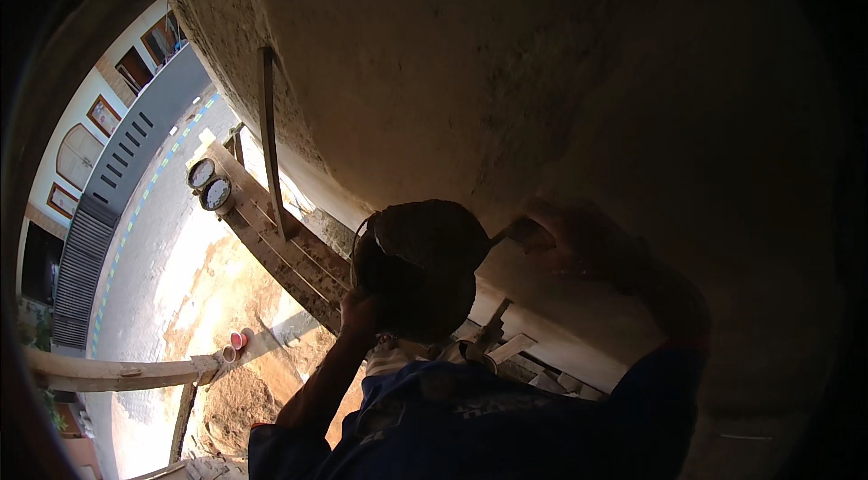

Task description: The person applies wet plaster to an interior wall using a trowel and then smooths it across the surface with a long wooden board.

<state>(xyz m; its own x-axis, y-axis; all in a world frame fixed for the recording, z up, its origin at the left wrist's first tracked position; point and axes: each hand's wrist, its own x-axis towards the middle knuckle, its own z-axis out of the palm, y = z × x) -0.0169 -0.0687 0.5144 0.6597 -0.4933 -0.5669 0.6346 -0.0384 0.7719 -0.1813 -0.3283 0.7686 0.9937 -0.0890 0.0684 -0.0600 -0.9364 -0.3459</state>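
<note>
Shadowed wall (389, 73) up at twelve o'clock, dark bucket (443, 299) between your hands
Your left hand (358, 312), the nearer, grips the bucket's side at its eight o'clock; your right hand (568, 238) wraps a tool handle (521, 232) pointing toward nine, at the bucket

A grey fence (127, 155) divides sunlit paving (149, 245) from a white building (77, 153).

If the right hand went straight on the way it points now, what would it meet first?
Probably the dark bucket: the right hand points left toward it, with the tool handle it grips out front. Deep shadow leaves the depth unclear.
</note>
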